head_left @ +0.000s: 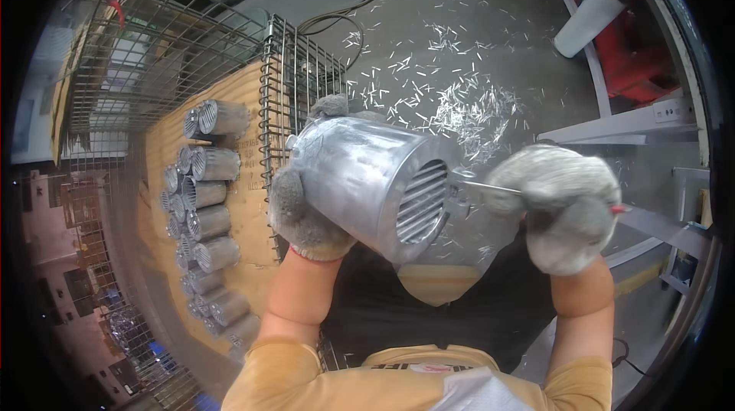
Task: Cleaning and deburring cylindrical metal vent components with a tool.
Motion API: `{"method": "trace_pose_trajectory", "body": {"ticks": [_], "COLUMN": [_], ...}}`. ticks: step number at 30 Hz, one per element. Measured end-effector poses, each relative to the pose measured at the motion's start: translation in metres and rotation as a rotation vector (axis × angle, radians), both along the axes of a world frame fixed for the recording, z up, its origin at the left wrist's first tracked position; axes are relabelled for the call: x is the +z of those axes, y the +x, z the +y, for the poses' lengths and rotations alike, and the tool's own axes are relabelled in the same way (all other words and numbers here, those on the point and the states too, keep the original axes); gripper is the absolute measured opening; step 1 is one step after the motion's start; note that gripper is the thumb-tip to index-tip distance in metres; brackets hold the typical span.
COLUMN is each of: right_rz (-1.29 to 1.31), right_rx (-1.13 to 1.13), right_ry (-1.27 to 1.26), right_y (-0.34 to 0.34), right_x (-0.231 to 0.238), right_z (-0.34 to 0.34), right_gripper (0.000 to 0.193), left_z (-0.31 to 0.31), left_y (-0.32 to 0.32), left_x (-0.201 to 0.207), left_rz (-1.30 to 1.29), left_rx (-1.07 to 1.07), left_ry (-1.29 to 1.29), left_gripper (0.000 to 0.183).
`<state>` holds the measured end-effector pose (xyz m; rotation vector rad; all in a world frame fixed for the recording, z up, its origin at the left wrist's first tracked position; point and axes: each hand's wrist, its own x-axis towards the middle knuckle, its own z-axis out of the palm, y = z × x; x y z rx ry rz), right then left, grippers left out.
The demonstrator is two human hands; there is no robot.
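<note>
Lying on lettered brown cardboard beside grey wire mesh are stacked silver castings; your grey-gloved left hand grips a smooth metal cylinder, slotted end rightward, above silvery slivers; your grey-gloved right hand clasps a thin metal rod, tip near the slots.

The gloved left hand curves wide; the gloved right hand, blurred, seems tightly curled.
</note>
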<state>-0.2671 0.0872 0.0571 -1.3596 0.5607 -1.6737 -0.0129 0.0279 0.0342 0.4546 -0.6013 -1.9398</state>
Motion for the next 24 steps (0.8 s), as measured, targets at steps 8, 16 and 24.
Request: {"method": "trace_pose_trajectory", "body": {"ticks": [8, 16, 24], "right_rz": [-0.122, -0.043, 0.352], "right_rx": [0.002, 0.026, -0.046], "right_ry": [0.325, 0.328, 0.074], "right_y": [0.015, -0.010, 0.008], "right_x": [-0.004, -0.014, 0.000], "right_z": [0.013, 0.039, 0.016], "right_gripper": [0.022, 0.044, 0.030], "left_z": [-0.002, -0.001, -0.001], "left_y": [-0.003, 0.003, 0.001], "left_x": [-0.007, -0.013, -0.011], "left_rz": [-0.109, -0.101, -0.187], "left_rx": [0.029, 0.033, 0.027], "left_ry": [-0.095, -0.014, -0.094], "left_gripper": [0.095, 0.101, 0.104]}}
